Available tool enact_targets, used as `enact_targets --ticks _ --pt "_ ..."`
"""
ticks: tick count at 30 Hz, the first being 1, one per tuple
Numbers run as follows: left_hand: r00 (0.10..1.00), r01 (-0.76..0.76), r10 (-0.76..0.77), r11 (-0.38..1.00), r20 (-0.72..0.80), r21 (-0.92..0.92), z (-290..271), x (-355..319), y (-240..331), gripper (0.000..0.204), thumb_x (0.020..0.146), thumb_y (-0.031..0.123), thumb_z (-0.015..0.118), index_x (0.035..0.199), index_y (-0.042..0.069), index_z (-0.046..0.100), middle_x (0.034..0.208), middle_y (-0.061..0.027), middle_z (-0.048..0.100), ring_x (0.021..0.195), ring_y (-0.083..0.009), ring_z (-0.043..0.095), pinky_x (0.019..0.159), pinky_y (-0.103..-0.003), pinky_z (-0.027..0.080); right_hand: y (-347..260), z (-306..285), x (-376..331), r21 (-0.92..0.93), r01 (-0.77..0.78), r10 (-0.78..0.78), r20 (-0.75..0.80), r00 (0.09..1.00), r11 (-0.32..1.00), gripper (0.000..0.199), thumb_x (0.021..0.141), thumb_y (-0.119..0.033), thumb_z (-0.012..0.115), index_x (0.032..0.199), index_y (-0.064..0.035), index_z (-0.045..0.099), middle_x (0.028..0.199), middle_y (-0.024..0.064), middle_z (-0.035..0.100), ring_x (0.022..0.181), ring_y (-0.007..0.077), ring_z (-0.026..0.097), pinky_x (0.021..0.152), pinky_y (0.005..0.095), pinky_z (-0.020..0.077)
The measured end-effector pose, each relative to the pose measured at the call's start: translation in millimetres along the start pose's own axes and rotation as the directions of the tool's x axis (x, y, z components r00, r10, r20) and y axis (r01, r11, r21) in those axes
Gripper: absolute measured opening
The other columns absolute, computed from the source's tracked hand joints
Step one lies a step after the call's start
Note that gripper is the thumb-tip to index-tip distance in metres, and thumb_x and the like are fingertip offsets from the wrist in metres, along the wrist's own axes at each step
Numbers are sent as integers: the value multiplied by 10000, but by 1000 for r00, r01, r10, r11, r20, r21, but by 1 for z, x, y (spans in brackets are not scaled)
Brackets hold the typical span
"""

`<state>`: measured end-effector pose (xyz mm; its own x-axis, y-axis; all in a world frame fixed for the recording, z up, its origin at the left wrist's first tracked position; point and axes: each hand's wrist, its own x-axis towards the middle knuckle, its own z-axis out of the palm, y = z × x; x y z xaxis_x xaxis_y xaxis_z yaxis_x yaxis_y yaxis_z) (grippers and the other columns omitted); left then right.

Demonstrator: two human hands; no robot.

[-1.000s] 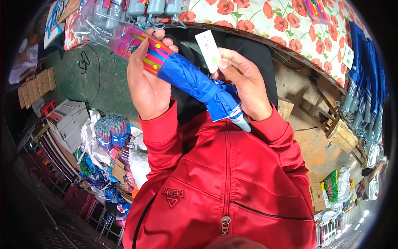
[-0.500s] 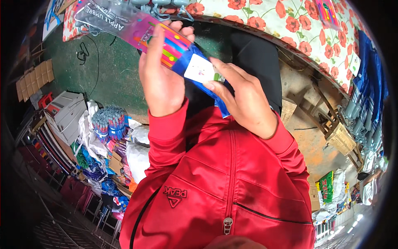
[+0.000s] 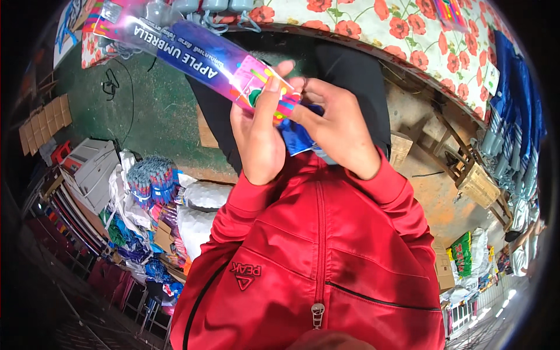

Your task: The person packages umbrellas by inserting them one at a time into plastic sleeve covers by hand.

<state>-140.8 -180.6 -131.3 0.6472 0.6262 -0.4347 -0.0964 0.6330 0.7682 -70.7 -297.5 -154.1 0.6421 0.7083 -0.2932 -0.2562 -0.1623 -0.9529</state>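
A long clear plastic sleeve with pink, multicoloured print slants from the upper left down to my hands. My left hand is closed around its lower end, thumb on top. Inside the sleeve, dark blue shows through its middle. A folded blue umbrella sticks out of the sleeve's lower end, below my fingers. My right hand pinches the umbrella at the sleeve's mouth, its fingertips close to the left ones. The umbrella's lower tip is partly hidden by the right hand.
A table with a poppy-print cloth runs across the top, with grey umbrella handles on its edge. Blue umbrellas hang at the right near a wooden stool. Bundled umbrellas and a white cabinet stand at the left.
The umbrella has gone deeper into the sleeve, and blue now shows along it. My hands have come together. The white label on the umbrella no longer shows.
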Motion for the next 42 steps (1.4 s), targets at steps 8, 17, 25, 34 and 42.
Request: enact_targets --ticks 8,17,25,34,42 --pt "969 -215 219 976 -114 46 -3 15 16 332 978 107 600 1270 -40 543 1270 -192 626 964 -255 685 883 -336 544 -9 -18 -6 -344 46 53 273 960 938 291 860 -178 744 1021 52 665 843 145 704 640 220 597 640 335 502" --pt "968 84 -65 994 241 -73 -14 -8 5 370 946 29 600 1293 -26 485 1166 -204 638 1020 -314 691 877 -376 559 -17 -3 -11 32 -143 129 268 955 989 312 865 -244 770 930 33 644 733 98 628 575 215 506 581 312 447" --pt "991 -107 115 989 70 -107 0 -4 7 374 947 37 578 1297 -28 465 1115 -166 632 899 -251 667 801 -343 546 -38 -20 1 -103 -16 59 429 901 995 256 834 -179 801 885 23 651 720 108 625 584 205 507 576 324 439" --pt "973 -215 204 971 107 106 17 -3 26 363 958 39 551 1301 -9 445 1064 -129 626 721 -181 607 657 -283 516 -15 10 -4 -156 211 -190 140 972 965 221 825 -129 800 902 21 656 735 120 647 591 225 538 583 325 448" --pt "830 -515 531 616 170 596 25 31 64 555 908 26 616 1412 -12 388 1054 -124 650 706 -159 603 613 -285 509 -24 15 4 -97 135 -118 164 979 986 234 903 -201 721 969 13 653 741 113 677 596 261 580 604 339 472"
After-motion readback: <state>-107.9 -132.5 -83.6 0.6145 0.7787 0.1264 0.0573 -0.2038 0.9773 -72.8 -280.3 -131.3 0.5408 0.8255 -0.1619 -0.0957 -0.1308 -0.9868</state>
